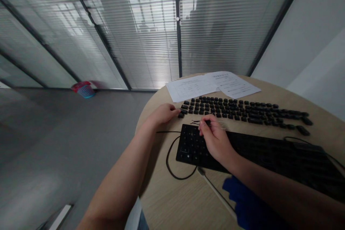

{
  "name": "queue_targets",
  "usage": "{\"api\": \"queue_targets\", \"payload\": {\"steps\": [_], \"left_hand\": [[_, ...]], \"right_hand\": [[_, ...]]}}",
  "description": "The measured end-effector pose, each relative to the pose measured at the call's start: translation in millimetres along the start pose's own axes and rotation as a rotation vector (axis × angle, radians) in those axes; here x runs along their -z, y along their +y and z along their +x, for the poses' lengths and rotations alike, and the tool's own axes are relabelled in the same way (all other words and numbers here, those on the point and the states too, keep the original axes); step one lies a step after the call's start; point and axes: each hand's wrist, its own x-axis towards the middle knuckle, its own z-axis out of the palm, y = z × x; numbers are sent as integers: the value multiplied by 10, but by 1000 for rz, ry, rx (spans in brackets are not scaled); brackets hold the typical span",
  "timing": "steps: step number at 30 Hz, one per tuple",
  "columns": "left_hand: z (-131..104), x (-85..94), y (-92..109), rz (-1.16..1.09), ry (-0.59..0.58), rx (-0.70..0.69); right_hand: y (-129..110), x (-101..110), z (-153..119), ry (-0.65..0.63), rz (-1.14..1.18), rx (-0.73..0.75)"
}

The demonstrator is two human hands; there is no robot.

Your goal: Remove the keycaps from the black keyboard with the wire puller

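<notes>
Black keycaps [221, 108] are laid out in rows on the round wooden table. My left hand [167, 112] reaches to the left end of these rows, its thumb and forefinger closed on a black keycap there. In my right hand [214, 136] is a wire keycap puller [195, 122], its thin wires sticking out on both sides of my fingers. That hand is over the left part of a black keyboard [256, 147], whose left end shows bare key sockets. My forearm hides part of the keyboard.
Printed papers [194, 88] lie behind the keycaps. A black cable [167, 158] loops left of the keyboard. In front are a brush with a long pale handle [217, 192] and a blue cloth [242, 197]. A waste basket [85, 90] stands on the floor by the glass partition.
</notes>
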Motion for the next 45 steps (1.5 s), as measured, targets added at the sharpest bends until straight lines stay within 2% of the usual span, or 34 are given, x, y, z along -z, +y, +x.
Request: {"api": "queue_targets", "payload": {"steps": [7,9,10,12,14,17,19,26,32,37,45], "left_hand": [[-98,65,96,20,76,-85],[-164,78,144,1,-8,-170],[-196,79,168,-3,-109,-269],[-250,67,212,-9,-244,-393],[-277,41,248,-10,-323,-451],[-275,-6,281,30,-353,-454],[-259,-33,289,52,-351,-442],[-222,-77,284,66,-369,-436],[-222,-75,273,45,-398,-447],[-217,-79,259,30,-428,-427],[-234,-75,259,9,-420,-412]], "right_hand": [[-39,18,-14,35,93,-67],[-66,38,-32,16,126,-29],[-77,52,-46,-8,138,-8],[-96,87,-80,-87,145,22],[-124,124,-114,-200,111,40],[-197,160,-139,-377,-10,63],[-249,163,-137,-436,-82,80],[-251,132,-116,-449,-178,90],[-216,140,-130,-526,-202,54],[-252,136,-128,-626,-247,134],[-257,129,-138,-655,-305,240]]}}
